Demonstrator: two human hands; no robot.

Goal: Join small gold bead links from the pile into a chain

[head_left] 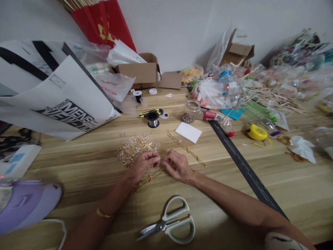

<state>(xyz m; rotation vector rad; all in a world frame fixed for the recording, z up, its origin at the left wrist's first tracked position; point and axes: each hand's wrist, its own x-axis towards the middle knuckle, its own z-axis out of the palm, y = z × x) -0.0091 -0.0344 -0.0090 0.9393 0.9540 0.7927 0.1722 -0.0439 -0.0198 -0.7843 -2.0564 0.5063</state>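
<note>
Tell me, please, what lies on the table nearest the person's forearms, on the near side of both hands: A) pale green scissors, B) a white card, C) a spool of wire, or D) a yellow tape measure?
A: the pale green scissors lie between the forearms, nearer the camera than the left hand and right hand.

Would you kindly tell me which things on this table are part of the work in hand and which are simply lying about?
In hand: left hand and right hand, both pinching the gold chain; bead pile beside them.

Lying about: scissors, wire spool, tape measure, white card, bead jar, shopping bag.
</note>
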